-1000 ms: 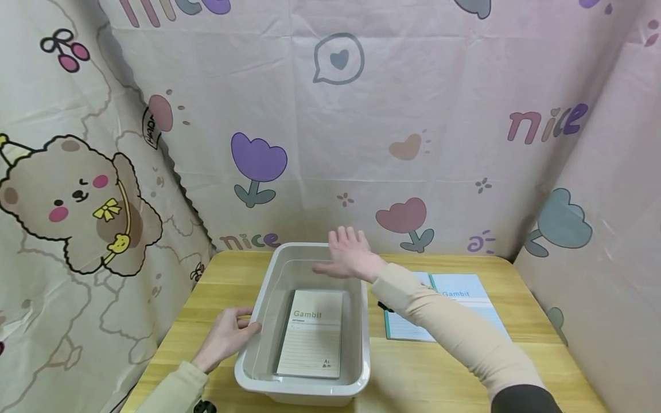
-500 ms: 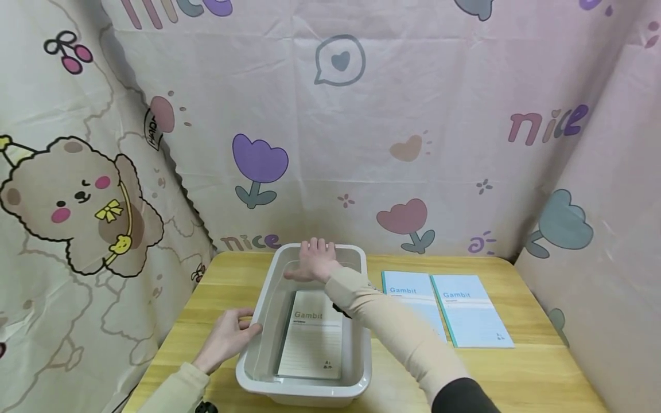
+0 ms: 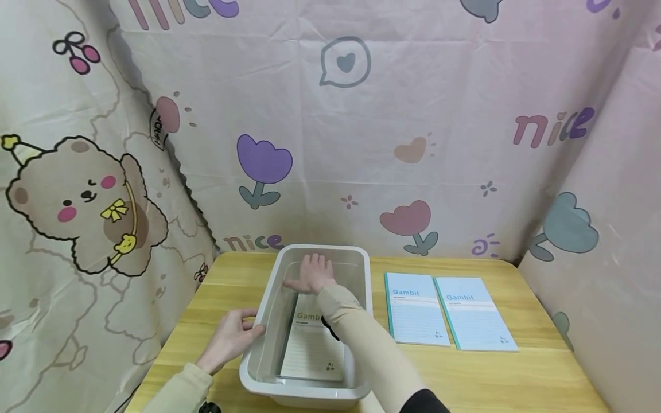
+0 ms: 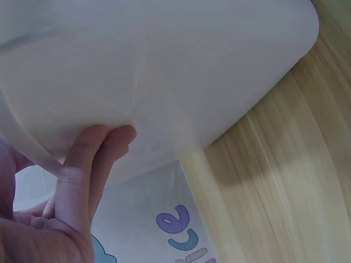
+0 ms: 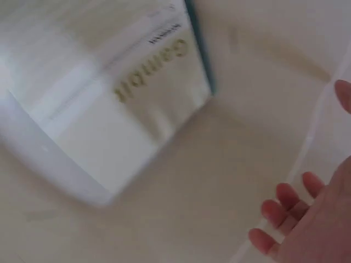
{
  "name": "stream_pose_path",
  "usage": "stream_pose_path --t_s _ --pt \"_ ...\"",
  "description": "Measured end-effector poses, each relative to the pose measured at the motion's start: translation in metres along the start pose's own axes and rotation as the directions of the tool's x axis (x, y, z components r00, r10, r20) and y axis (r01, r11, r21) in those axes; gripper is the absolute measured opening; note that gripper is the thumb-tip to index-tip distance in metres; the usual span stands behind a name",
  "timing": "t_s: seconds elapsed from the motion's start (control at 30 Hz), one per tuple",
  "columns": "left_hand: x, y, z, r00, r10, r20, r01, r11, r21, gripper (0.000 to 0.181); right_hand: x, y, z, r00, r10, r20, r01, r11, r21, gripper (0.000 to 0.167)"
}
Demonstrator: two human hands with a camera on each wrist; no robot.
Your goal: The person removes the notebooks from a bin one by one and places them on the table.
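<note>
A pale grey plastic basin (image 3: 299, 391) stands on the table, with a cream-covered "Gambit" notebook (image 3: 310, 357) lying flat inside. My left hand (image 3: 229, 339) holds the basin's left rim, thumb over the edge; in the left wrist view its fingers (image 4: 90, 150) press the outer wall. Inside the far end of the basin is my right hand (image 3: 312, 277), fingers spread, holding nothing. The right sleeve covers part of the notebook. In the right wrist view, the notebook (image 5: 115, 93) shows a dark green spine and lies apart from the fingers.
Two light blue "Gambit" notebooks, one (image 3: 417, 312) nearer the basin and another (image 3: 477, 315) farther right, lie side by side on the wooden table (image 3: 465, 376). A printed curtain (image 3: 330, 143) hangs right behind the table and along both sides.
My right hand has moved left from above the basin's right rim and down into its far end, uncovering the blue notebooks. My left hand stays on the rim.
</note>
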State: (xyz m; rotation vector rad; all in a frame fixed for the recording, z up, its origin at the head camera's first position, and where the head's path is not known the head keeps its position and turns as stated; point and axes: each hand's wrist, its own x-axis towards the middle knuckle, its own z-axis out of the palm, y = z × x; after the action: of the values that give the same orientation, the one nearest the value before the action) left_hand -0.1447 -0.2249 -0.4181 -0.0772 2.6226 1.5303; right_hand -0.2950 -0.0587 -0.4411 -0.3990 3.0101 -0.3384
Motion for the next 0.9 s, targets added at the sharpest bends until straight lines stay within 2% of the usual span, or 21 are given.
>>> stream_pose_path --t_s 0.1,0.2,0.37,0.6,0.9 --pt "0.0 0.0 0.0 1.0 -0.002 -0.002 0.002 1.0 -0.002 0.045 0.001 0.003 0.014 1.0 -0.015 -0.016 0.016 1.0 0.01 0.089" --pt "0.0 0.001 0.001 1.0 0.0 0.002 0.0 1.0 -0.005 0.045 0.0 0.008 0.029 1.0 -0.027 -0.012 0.027 0.999 -0.021 0.089" --pt "0.0 0.001 0.002 1.0 0.0 0.0 0.0 1.0 -0.011 0.044 -0.001 0.014 0.052 1.0 -0.001 -0.009 0.0 0.999 -0.048 0.086" --pt "-0.001 0.001 0.002 1.0 0.003 0.017 -0.003 1.0 -0.026 0.044 -0.004 0.018 0.07 0.999 0.035 -0.003 -0.035 0.999 0.008 0.091" --pt "-0.001 0.0 0.0 1.0 0.012 0.028 -0.012 1.0 -0.012 0.045 -0.003 0.018 0.094 0.999 0.051 -0.019 -0.051 0.998 -0.027 0.094"
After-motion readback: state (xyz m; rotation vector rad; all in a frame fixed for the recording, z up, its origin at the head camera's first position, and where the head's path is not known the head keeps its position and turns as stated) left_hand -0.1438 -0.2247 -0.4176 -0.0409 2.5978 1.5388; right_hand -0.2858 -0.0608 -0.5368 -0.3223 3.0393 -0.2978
